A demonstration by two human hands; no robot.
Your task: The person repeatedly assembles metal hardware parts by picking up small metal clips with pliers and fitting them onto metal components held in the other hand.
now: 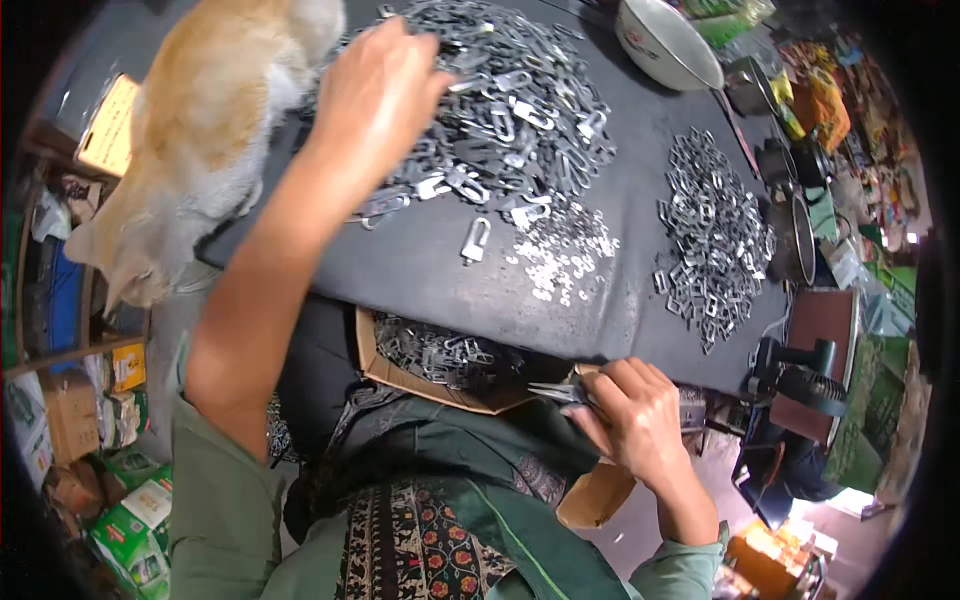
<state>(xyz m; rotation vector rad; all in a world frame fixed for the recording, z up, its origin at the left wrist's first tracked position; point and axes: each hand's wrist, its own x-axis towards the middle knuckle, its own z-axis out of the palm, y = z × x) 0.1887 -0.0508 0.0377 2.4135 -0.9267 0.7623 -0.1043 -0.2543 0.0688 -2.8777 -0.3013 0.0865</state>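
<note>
My left hand (375, 95) reaches far out over a big heap of grey metal pieces (510, 110) on a dark table (420, 265), fingers curled down into the heap's left side. Whether it grips a piece is hidden by the back of the hand. My right hand (635, 415) stays near my lap below the table edge, closed around a pair of pliers (562, 393) whose tips point left. A single metal piece (476, 240) lies apart from the heap. A smaller pile of rectangular metal rings (715, 240) lies to the right.
An orange and white cat (205, 130) stands on the table's left side beside my left arm. Small shiny bits (565, 255) are scattered mid-table. A cardboard box (440, 360) of metal parts sits on my lap. A white bowl (665, 42) is at the back.
</note>
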